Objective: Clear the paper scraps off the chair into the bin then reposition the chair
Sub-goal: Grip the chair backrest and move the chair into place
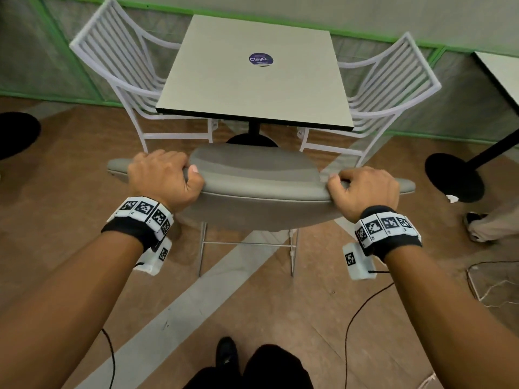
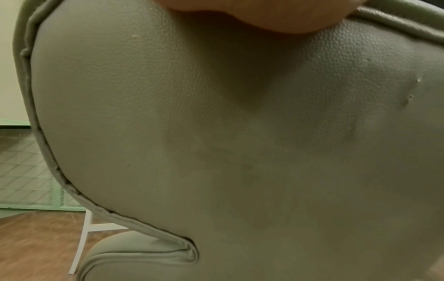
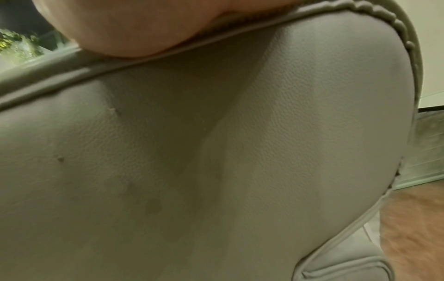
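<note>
Both hands (image 1: 165, 178) (image 1: 365, 189) clasping chair (image 1: 252, 175) backrest, seemingly

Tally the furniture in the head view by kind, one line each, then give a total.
Grey padded chair, gripped at its backrest by the left hand and the right hand: 1
White slatted metal chairs: 2
Tables, the centre table and one cut off at the right edge: 2
Total: 5

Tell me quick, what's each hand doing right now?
Left hand: fingers curled over the top edge of the grey chair back, gripping it.
Right hand: gripping the same edge.
</note>
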`<state>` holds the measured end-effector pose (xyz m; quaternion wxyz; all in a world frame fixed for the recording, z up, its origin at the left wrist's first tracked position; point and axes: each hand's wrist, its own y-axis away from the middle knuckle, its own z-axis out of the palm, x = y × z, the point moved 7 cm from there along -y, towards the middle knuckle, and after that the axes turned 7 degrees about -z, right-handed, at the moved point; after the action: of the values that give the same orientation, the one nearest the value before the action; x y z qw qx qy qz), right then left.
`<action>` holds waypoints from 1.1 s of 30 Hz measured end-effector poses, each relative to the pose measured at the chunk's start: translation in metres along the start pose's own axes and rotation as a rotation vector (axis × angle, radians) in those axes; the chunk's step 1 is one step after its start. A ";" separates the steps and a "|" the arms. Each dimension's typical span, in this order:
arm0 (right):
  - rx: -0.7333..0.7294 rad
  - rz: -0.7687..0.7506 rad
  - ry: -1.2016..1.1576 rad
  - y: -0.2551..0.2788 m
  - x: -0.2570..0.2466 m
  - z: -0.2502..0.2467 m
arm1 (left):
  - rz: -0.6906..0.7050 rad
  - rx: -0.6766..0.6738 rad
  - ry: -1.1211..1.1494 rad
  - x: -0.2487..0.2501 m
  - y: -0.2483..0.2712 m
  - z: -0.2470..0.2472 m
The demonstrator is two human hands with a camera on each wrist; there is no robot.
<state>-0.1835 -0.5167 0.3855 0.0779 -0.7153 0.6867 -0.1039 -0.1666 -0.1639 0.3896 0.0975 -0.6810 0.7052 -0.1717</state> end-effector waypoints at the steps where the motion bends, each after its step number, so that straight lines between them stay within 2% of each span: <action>1: 0.001 -0.001 -0.001 -0.008 0.001 0.002 | -0.004 0.007 0.004 0.001 -0.006 0.002; 8: 0.004 0.021 0.000 -0.061 0.002 0.014 | -0.008 -0.026 0.010 -0.002 -0.061 0.024; 14: -0.004 0.031 -0.011 -0.112 0.005 0.030 | -0.017 0.042 0.031 -0.006 -0.108 0.039; 20: 0.041 0.019 -0.016 -0.158 0.006 0.042 | -0.011 0.043 0.014 -0.009 -0.152 0.055; 26: 0.046 0.029 -0.033 -0.184 0.026 0.049 | -0.013 0.020 0.005 0.005 -0.166 0.070; 33: 0.018 0.079 -0.037 -0.178 0.029 0.054 | -0.014 0.015 0.019 0.002 -0.161 0.073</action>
<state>0.0036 -0.5396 0.3795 0.1012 -0.6886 0.7119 -0.0936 0.0098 -0.1758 0.3832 0.0950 -0.6834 0.7001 -0.1841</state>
